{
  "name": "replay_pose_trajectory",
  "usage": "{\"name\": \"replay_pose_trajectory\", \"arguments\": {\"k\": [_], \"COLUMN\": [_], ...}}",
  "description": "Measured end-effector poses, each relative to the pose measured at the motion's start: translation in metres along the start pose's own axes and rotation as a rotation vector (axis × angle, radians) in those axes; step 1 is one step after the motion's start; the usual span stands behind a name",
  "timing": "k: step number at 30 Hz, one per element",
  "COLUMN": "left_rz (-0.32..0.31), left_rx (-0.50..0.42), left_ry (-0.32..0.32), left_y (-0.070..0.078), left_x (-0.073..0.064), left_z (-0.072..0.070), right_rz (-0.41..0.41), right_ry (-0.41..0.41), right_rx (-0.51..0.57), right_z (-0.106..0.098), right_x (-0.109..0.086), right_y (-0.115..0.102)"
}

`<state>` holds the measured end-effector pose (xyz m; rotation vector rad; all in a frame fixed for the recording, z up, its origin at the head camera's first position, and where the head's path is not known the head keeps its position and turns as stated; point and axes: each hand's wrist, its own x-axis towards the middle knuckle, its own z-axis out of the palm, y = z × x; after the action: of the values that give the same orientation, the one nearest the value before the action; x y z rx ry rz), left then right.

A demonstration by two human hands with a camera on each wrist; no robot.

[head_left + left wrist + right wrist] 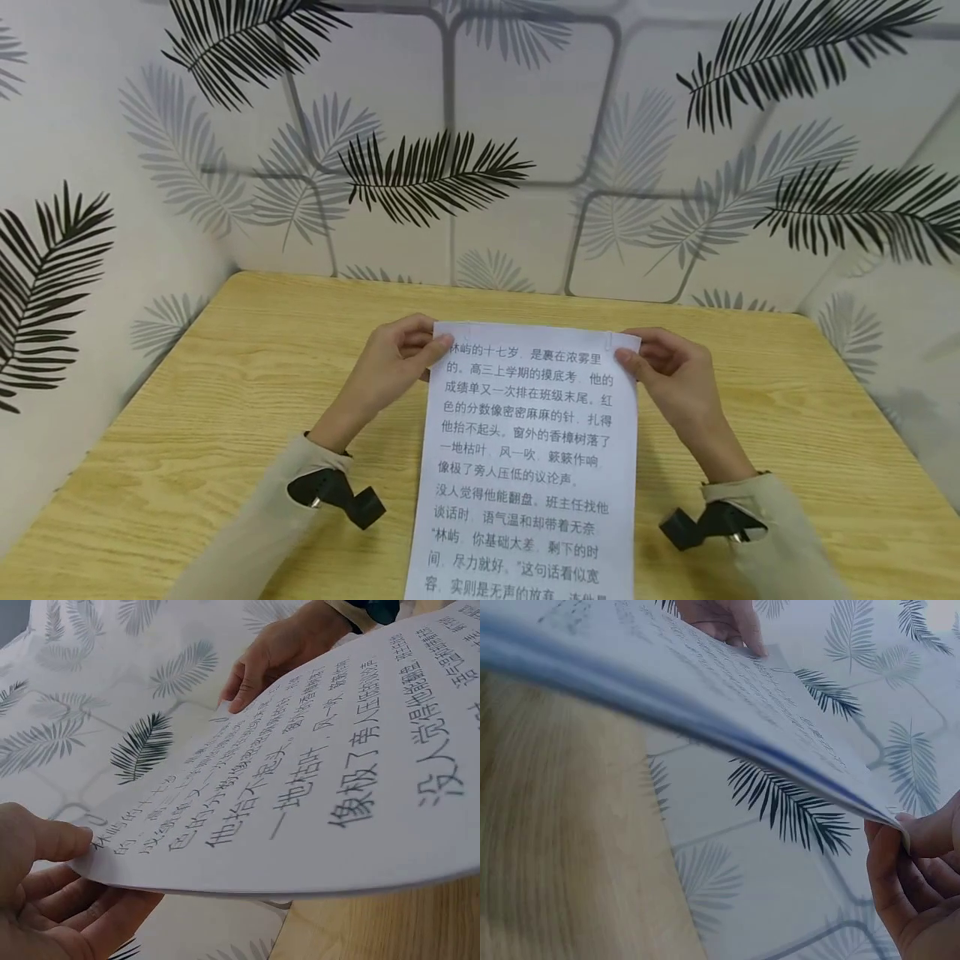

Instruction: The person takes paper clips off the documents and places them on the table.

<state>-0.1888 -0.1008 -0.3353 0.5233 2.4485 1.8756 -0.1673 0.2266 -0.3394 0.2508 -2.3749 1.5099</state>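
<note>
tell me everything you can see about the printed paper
The printed paper is white with large dark Chinese characters in rows; edge-on, it looks several sheets thick. What look like paper clips sit near both top corners. It is held slightly bowed above the wooden table, one top corner pinched by the left hand, the other by the right hand. Its lower end leaves the head view.

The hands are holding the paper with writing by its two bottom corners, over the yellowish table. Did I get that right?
Almost! The left hand and right hand hold the paper by its two top corners, not the bottom ones. The head view shows it. The paper is over the yellowish table, as you said.
</note>
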Motion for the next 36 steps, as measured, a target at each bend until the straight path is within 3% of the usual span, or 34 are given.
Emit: {"name": "replay_pose_trajectory", "arguments": {"k": [2,4,8,14,21,27,36], "left_rz": [0.0,0.015,0.073,0.132,0.136,0.158,0.141], "left_rx": [-0.016,-0.019,-0.009,-0.041,-0.099,-0.101,-0.116], "left_ry": [-0.035,-0.042,0.02,0.101,0.102,0.106,0.123], "left_y": [0.003,0.005,0.004,0.001,-0.003,-0.004,-0.007], "left_x": [0.0,-0.002,-0.007,-0.009,-0.009,-0.009,-0.01], "left_z": [-0.002,-0.002,0.0,0.006,0.011,0.013,0.013], "right_rz": [-0.017,-0.039,-0.086,-0.096,-0.072,-0.105,-0.088], "right_ry": [0.03,0.007,-0.099,-0.116,-0.115,-0.074,-0.081], "right_rx": [0.022,0.049,0.127,0.126,0.131,0.122,0.206], "right_z": [-0.002,-0.005,-0.009,-0.007,-0.006,-0.006,-0.008], "right_x": [0.001,0.004,0.009,0.013,0.013,0.011,0.012], "right_y": [-0.005,-0.009,-0.015,-0.019,-0.019,-0.019,-0.018]}}
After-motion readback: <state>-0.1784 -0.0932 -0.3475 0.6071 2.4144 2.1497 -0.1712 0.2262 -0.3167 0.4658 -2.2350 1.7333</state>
